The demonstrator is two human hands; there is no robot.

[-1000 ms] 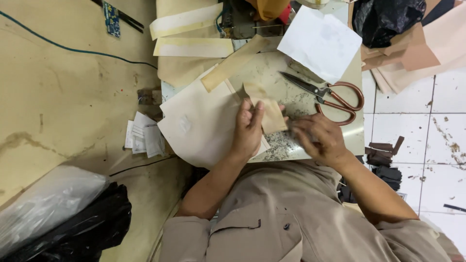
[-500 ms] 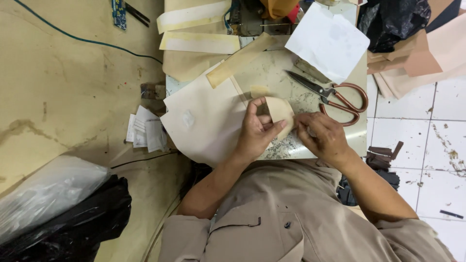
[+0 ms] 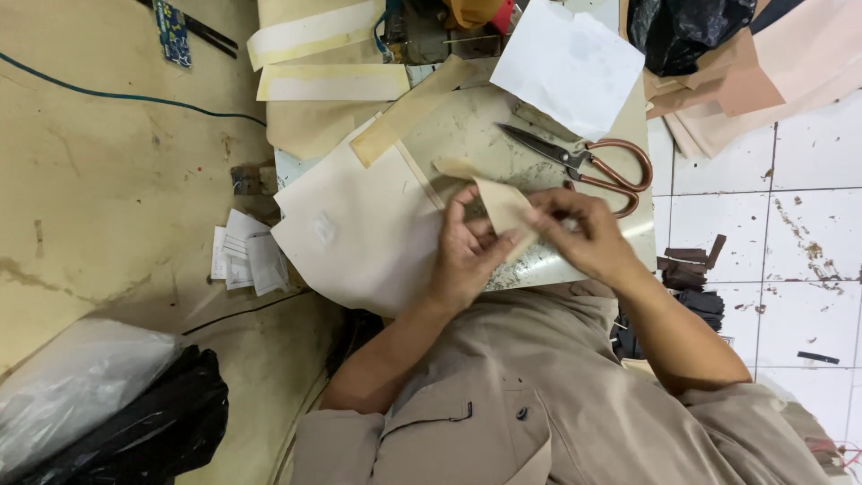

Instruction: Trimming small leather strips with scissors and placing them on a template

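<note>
My left hand (image 3: 467, 256) and my right hand (image 3: 584, 235) both pinch one small tan leather piece (image 3: 505, 205), held just above the worktop (image 3: 467, 126). One large cream sheet (image 3: 359, 224) lies beside my left hand. One pair of copper-handled scissors (image 3: 584, 163) rests just beyond my right hand. One white paper (image 3: 567, 65) lies further off. One black bag (image 3: 682, 31) sits at the far corner, contents hidden.

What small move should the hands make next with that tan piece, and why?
Probably lay the tan piece flat on the work slab: the left hand and right hand both pinch it, lifted and bent; the scissors lie untouched beside them.
</note>
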